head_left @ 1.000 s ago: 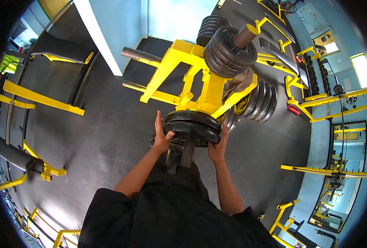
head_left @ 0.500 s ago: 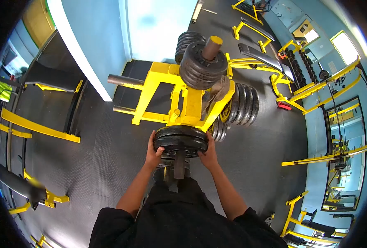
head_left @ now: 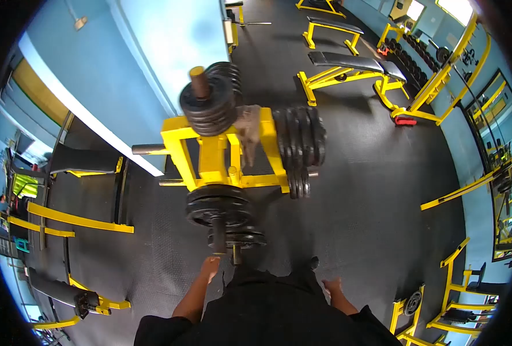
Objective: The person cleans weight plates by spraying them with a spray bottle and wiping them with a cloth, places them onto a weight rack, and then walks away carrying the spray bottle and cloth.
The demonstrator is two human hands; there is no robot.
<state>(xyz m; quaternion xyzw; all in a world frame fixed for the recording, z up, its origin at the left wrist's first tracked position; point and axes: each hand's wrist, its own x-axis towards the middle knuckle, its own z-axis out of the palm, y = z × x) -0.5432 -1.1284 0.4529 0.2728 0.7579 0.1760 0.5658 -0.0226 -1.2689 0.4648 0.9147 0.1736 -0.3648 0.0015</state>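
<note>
A yellow weight plate rack (head_left: 213, 158) stands in front of me. On its near upper peg (head_left: 219, 236) hang black weight plates (head_left: 218, 205), and more plates (head_left: 237, 237) sit on the peg below. My left hand (head_left: 210, 267) is just below the end of the upper peg, apart from the plates, with loosely bent fingers and nothing visible in it. Down by my right side is my right hand (head_left: 333, 285), its fingers apart and empty, well away from the rack.
Plate stacks sit on the rack's top (head_left: 207, 109) and right side (head_left: 299, 135); a brown cloth (head_left: 247, 130) drapes over its frame. Beyond is a bench (head_left: 348, 62). A blue wall (head_left: 83, 75) rises at the left, a padded bench (head_left: 57, 286) below it. Dumbbells (head_left: 409, 63) line the far right.
Both hands have let go of the plates on the near upper peg and dropped toward my body, the right one farther out. My view has turned right, so the rack appears farther left.
</note>
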